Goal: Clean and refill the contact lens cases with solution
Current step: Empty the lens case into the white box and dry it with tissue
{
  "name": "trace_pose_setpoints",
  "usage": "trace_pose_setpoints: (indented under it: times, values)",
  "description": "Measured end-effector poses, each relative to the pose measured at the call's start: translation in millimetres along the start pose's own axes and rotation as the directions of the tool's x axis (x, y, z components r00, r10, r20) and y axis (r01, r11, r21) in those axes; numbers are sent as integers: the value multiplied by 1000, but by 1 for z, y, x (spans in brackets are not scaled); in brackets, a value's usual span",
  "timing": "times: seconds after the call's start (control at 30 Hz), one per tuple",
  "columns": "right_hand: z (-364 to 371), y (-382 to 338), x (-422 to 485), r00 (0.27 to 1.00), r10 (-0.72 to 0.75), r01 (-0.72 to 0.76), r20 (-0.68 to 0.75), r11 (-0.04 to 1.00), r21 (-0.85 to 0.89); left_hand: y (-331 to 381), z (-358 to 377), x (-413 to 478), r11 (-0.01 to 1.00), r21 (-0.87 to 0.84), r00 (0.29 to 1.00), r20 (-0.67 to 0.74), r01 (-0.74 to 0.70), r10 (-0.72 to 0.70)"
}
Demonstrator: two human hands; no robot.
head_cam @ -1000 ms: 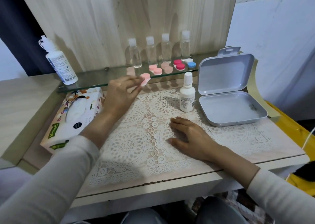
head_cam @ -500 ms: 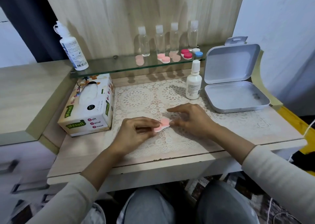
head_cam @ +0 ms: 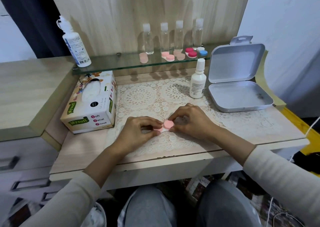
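A pink contact lens case (head_cam: 165,125) lies low over the lace mat (head_cam: 155,98), held between both hands. My left hand (head_cam: 138,131) grips its left end, which the fingers partly hide. My right hand (head_cam: 192,121) pinches the right pink cap with curled fingers. A small white solution bottle (head_cam: 198,80) stands upright behind the hands. Several more lens cases, pink (head_cam: 167,56), red (head_cam: 190,52) and blue and white (head_cam: 202,51), sit on the glass shelf (head_cam: 110,66).
A tissue box (head_cam: 91,104) sits left of the mat. An open white tin (head_cam: 239,81) lies at the right. Several clear bottles (head_cam: 164,36) and a large white bottle (head_cam: 76,45) stand on the shelf. Drawers are at the left, knees below the table edge.
My left hand brought the pink case down from the shelf to the mat. My right hand moved onto it and now pinches its right cap.
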State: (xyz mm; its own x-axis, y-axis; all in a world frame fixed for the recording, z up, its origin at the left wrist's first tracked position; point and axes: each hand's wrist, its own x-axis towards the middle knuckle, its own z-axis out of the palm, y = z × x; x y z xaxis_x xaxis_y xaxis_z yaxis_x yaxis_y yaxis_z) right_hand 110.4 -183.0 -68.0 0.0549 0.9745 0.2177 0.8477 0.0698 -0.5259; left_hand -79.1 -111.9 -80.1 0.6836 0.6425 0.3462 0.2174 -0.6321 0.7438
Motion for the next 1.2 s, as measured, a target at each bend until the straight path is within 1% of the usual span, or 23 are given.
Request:
trace_pose_setpoints:
  times: [0.1,0.17,0.23,0.33,0.57,0.73,0.87,0.97,1.0,1.03,1.07,1.13,1.17,1.2]
  values:
    - [-2,-5,-1,999,33,-33,21,999,29,1,-1,4,1000,26,1000,23,9,-10]
    - [-2,-7,0,998,51,-52,24,997,51,2,-1,6,998,49,998,46,44,-46]
    - [-1,-7,0,998,47,-48,32,999,21,1,0,8,992,120,996,73,45,-54]
    - [2,-4,2,998,16,-14,62,999,-36,1,2,10,973,230,995,95,-4,-18]
    - [6,-2,0,998,-47,48,28,998,-28,1,8,10,952,305,1000,6,-1,-1]
    - [9,-1,0,996,-84,84,7,995,-46,-1,12,8,947,321,999,-23,-22,31]
    - [12,0,-2,995,-100,99,-20,993,-64,1,16,10,930,364,996,-88,56,-26]
    - [12,0,-3,997,-81,79,-17,995,-62,4,20,13,858,487,986,-107,165,-129]
    - [11,0,-3,997,-78,77,-15,995,-63,5,20,14,841,505,981,-112,195,-161]
    - [11,0,-2,997,-77,76,-13,995,-65,6,18,15,847,487,977,-102,214,-189]
    - [10,0,-2,997,-77,76,-11,995,-67,8,16,16,879,422,975,-69,222,-213]
    - [10,-1,-2,997,-73,72,-13,995,-70,10,11,16,955,204,972,45,216,-230]
    - [10,-1,-2,997,-71,70,-15,995,-67,11,8,15,969,125,969,98,212,-225]
    - [10,0,-2,997,-70,69,-16,996,-62,12,6,12,974,96,967,130,206,-217]
